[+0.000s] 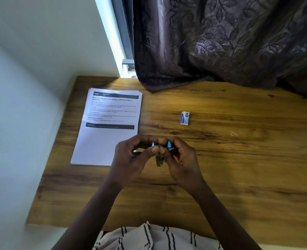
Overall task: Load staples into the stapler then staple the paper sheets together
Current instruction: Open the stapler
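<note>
A small blue and metal stapler (pixel 160 148) is held above the wooden table (pixel 239 159) between both hands. My left hand (pixel 131 159) grips its left end and my right hand (pixel 179 159) grips its right end, fingers curled over the blue parts. A metal piece hangs down between the hands. Whether staples are inside is hidden by my fingers. A stack of printed paper sheets (pixel 105 127) lies flat on the table to the left, its lower right corner under my left hand. A small blue and white staple box (pixel 185 118) lies on the table beyond my right hand.
A dark patterned curtain (pixel 221 42) drapes onto the table's far edge. A white wall (pixel 22 87) runs along the left side. A small bent wire bit (pixel 233 134) lies on the table at the right. My striped clothing shows at the bottom.
</note>
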